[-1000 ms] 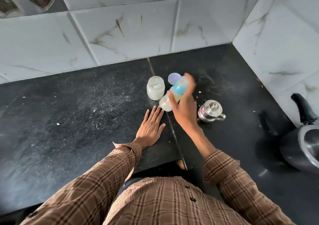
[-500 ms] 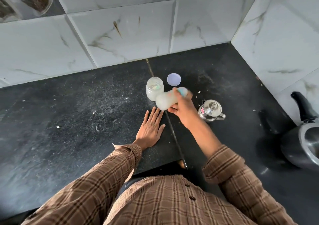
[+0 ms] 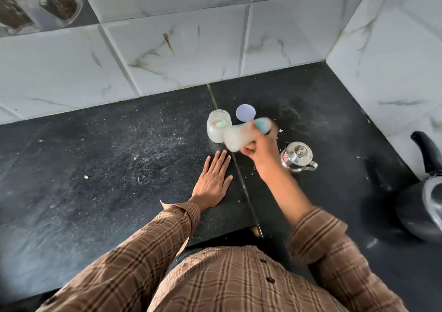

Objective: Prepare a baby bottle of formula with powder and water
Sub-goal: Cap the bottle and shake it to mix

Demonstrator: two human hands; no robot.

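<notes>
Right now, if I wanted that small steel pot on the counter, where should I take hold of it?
Probably by the loop handle of the steel pot, coming from its right, where the handle juts out. The round lidded body looks slippery, and the right hand crowds its left side.

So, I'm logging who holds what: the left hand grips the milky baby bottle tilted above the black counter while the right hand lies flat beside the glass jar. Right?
Not quite: the hands are swapped. In the head view the right hand grips the tilted milky baby bottle above the black counter, and the left hand lies flat near the glass jar.
</notes>
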